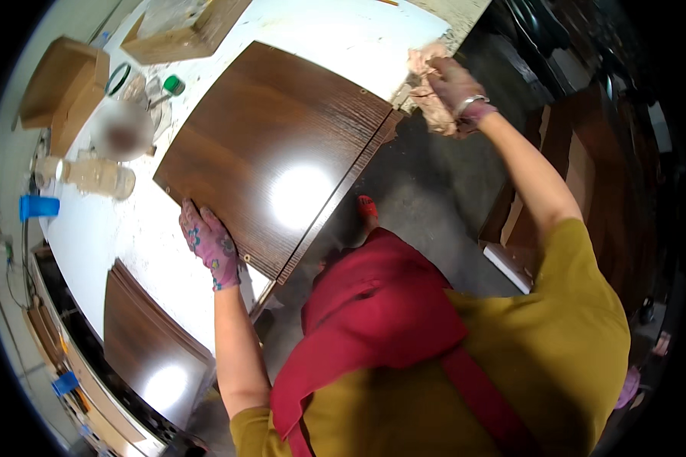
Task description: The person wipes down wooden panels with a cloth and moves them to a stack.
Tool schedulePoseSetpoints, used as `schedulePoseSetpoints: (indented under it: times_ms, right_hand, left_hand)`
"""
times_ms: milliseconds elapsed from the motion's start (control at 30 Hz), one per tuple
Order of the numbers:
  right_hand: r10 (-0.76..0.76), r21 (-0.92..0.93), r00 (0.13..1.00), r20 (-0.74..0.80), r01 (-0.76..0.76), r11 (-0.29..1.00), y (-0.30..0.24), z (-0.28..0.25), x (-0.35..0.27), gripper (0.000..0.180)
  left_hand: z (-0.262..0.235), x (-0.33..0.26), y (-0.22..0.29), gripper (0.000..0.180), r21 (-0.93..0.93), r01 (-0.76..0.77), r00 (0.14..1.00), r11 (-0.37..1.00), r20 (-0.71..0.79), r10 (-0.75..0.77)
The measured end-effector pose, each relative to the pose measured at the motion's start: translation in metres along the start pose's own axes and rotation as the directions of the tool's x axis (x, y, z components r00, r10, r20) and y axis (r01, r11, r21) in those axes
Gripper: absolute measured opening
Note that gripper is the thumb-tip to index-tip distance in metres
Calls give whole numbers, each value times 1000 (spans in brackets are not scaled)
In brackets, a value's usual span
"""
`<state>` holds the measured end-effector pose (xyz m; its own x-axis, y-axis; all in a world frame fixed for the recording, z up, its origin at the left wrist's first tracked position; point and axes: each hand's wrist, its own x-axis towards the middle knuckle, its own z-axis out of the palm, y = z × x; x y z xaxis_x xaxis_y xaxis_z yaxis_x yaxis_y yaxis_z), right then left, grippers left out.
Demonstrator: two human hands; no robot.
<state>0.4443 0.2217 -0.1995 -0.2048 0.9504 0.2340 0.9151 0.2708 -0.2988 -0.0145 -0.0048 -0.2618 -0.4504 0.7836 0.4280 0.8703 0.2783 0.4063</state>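
Observation:
A dark brown wood-grain panel (259, 137) lies flat on the white tabletop (335, 34), with a groove along its near right edge. My left hand (209, 244), in a pinkish-purple flowered glove, rests on the panel's left edge with its fingers stretched out. Out past the panel's far right corner, my right hand (459, 87) grips a crumpled peach-coloured rag (433, 108). That hand is gloved too and has a bracelet at the wrist. Part of the rag hangs over the table edge.
Several curved brown panels (149, 335) are stacked at the lower left. Along the table's left side stand a clear bottle (103, 177), a green-capped container (173, 84), a blue cup (40, 206) and a cardboard carton (68, 87). A wooden box (179, 38) sits behind. Brown boards (602, 175) stand at right.

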Motion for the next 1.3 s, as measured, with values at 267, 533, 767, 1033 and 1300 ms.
schedulePoseSetpoints:
  times_ms: [267,533,767,1033,1300]
  right_hand:
    - [-455,172,890,22,445,879,-172,48,-84,27]
    - [-927,896,369,63,389,216,-315,97,-199,22]
    - [-360,418,909,212,249,874,-204,45,-89,30]
    - [-855,806,407,322,357,473,-321,50,-175,24]
    - [-197,205,493,848,38,978,-91,-20,-102,44]
  left_hand:
    - [1,-3,-1,38,22,-29,997,999,-66,31]
    - [1,-5,-18,41,80,-73,996,994,-40,77]
    - [3,-5,-8,45,95,5,997,995,-74,2]
    - [-6,-4,-9,47,73,8,1000,997,3,-8]
    - [-28,42,-5,55,69,-182,983,981,40,180]
